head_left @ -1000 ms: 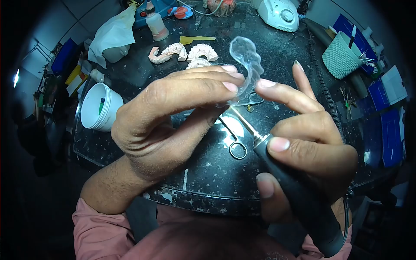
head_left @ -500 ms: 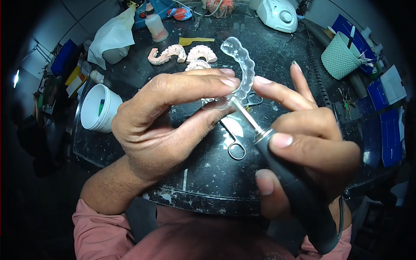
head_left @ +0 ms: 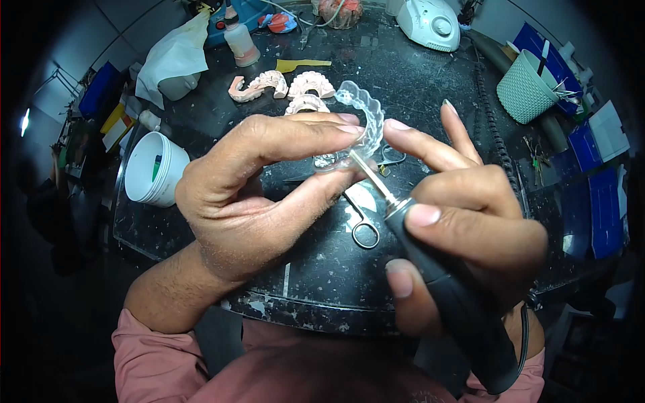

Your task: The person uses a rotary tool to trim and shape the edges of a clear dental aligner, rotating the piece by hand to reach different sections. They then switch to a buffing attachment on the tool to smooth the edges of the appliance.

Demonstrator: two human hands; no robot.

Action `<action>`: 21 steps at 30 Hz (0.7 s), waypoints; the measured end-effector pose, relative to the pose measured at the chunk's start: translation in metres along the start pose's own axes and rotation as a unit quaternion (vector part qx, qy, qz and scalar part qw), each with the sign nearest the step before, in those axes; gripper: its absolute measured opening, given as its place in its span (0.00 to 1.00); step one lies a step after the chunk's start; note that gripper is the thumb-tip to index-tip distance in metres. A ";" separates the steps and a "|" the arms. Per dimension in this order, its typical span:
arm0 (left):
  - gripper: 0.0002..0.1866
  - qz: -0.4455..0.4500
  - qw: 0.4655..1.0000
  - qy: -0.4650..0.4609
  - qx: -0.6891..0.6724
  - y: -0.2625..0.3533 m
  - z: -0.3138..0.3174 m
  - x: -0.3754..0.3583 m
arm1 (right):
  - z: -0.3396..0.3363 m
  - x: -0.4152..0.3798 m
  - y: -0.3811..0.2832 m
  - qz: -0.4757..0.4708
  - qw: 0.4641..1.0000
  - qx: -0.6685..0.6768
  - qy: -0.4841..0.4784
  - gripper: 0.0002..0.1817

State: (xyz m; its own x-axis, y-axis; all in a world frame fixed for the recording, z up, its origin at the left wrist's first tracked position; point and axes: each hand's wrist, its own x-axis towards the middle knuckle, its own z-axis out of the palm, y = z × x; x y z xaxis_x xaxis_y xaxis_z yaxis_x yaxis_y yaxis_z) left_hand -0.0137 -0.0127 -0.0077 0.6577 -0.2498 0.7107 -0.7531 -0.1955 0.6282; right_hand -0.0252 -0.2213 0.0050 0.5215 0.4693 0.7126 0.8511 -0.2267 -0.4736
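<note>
My left hand (head_left: 248,188) pinches a clear dental aligner (head_left: 369,114) between thumb and fingers, its curved free end pointing up and away. Wrapped in my right hand (head_left: 470,221) is a black rotary handpiece (head_left: 450,289) with a cord at its rear. The handpiece's slim metal bit (head_left: 375,176) reaches the aligner's edge close to my left fingertips; whether it touches cannot be made out. My right index fingertip rests at or very near the aligner's outer side. Beneath the hands lie scissors (head_left: 366,235), partly hidden. Pink and white plaster dental models (head_left: 312,84) stand just beyond.
A white tub (head_left: 156,168) stands at the left. Behind are a bottle (head_left: 240,41), a yellow strip (head_left: 302,65) and a white control box (head_left: 430,25). At the right is a woven basket (head_left: 527,91) of tools, with a coiled cord (head_left: 494,121) running along the dark table (head_left: 316,282).
The aligner has tipped and shifted slightly down and left, its free end now lower. My right hand and the handpiece have moved a little left along with it.
</note>
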 end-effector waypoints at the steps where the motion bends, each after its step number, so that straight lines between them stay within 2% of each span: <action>1: 0.15 0.000 1.000 0.002 0.001 0.000 0.000 0.000 | 0.000 0.000 0.000 -0.001 1.000 0.001 -0.011 0.21; 8: 0.14 0.002 1.000 -0.009 0.027 0.001 0.000 0.000 | 0.001 0.000 0.000 0.005 1.000 -0.009 -0.014 0.22; 10: 0.14 -0.040 0.999 0.004 -0.005 0.005 0.001 -0.001 | 0.004 -0.002 0.004 -0.002 1.000 0.006 0.030 0.22; 14: 0.14 -0.029 0.999 -0.006 0.016 0.004 -0.001 0.000 | -0.005 0.004 0.004 -0.022 1.000 -0.012 0.000 0.26; 15: 0.14 -0.071 0.997 0.001 -0.037 0.007 0.001 0.001 | 0.006 0.002 0.014 -0.050 0.992 0.044 0.109 0.26; 16: 0.15 -0.112 0.990 0.010 -0.089 0.009 0.002 0.001 | 0.004 0.002 0.016 -0.047 0.992 0.031 0.111 0.25; 17: 0.15 -0.112 0.990 0.010 -0.088 0.009 0.002 0.002 | 0.001 0.004 0.015 -0.045 0.992 0.018 0.113 0.24; 18: 0.16 -0.148 0.976 0.000 -0.159 0.008 0.002 0.003 | -0.002 0.005 0.014 -0.043 0.994 -0.030 0.096 0.23; 19: 0.16 -0.183 0.956 -0.010 -0.229 0.007 0.003 0.003 | 0.006 0.017 0.010 -0.090 0.981 0.117 0.125 0.22; 21: 0.18 -0.215 0.951 -0.024 -0.222 0.010 0.004 0.004 | -0.009 0.008 0.013 -0.046 0.993 -0.106 -0.002 0.21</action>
State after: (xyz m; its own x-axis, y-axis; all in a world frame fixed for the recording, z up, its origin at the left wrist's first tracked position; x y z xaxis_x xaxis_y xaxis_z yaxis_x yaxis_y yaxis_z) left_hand -0.0189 -0.0198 0.0006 0.8932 -0.2820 0.3503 -0.3272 0.1270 0.9364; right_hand -0.0091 -0.2287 0.0093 0.4419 0.4990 0.7455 0.8884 -0.3584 -0.2867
